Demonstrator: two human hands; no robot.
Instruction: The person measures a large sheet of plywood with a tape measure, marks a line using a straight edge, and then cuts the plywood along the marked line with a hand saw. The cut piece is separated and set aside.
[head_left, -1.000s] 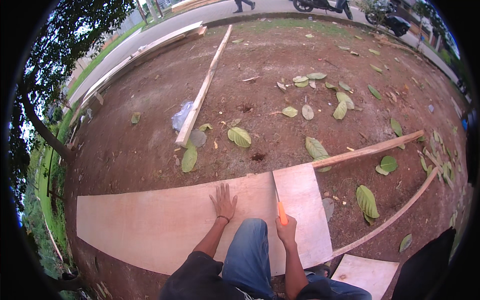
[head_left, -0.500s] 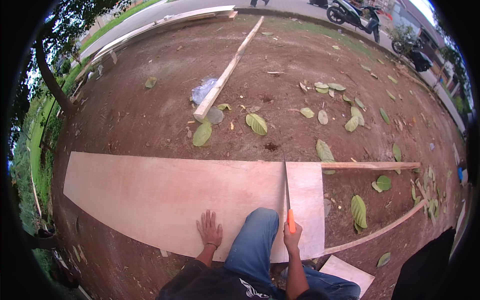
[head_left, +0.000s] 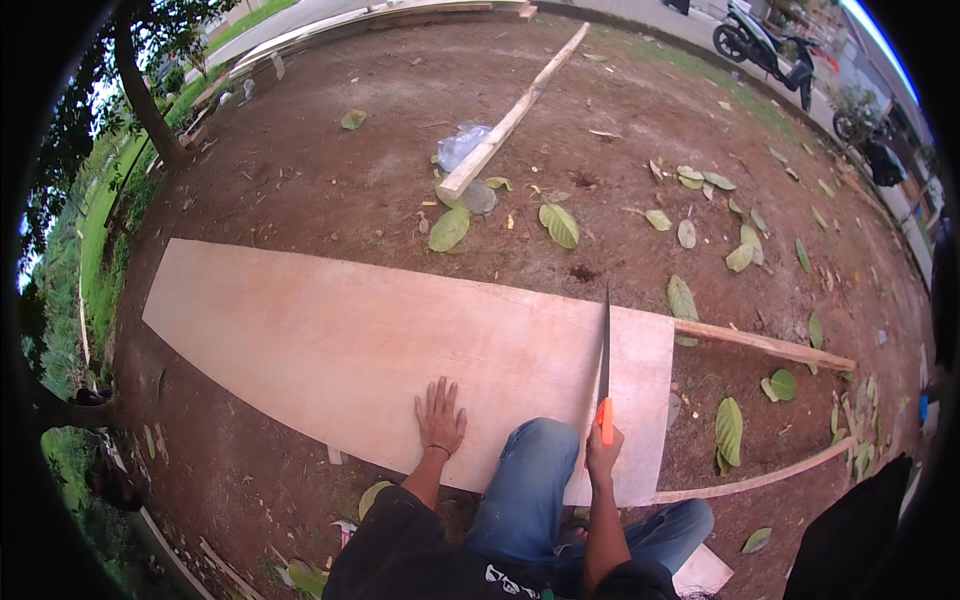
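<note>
A large pale plywood sheet [head_left: 330, 330] lies across the ground before me, running from far left to the right. My left hand [head_left: 441, 415] rests flat on it with fingers spread, left of my bent knee. In my right hand [head_left: 603, 452] is the orange handle of a handsaw [head_left: 606, 348]. Its dark blade lies along the right part of the sheet, and the tip reaches a little past the far edge. My knee, in blue jeans [head_left: 530, 480], presses on the sheet between both hands.
Two wooden strips [head_left: 770, 345] stick out from under the sheet's right end. A long wooden beam [head_left: 515, 112] lies ahead beside a crumpled clear plastic bag [head_left: 462, 147]. Large green leaves [head_left: 729, 432] dot the brown soil. A tree trunk [head_left: 140, 90] stands left; a motorbike [head_left: 765, 50] is far right.
The view has turned, so sheet and beam appear shifted and tilted in the picture. The saw tip reaches slightly farther past the far edge. My left hand stays flat on the plywood.
</note>
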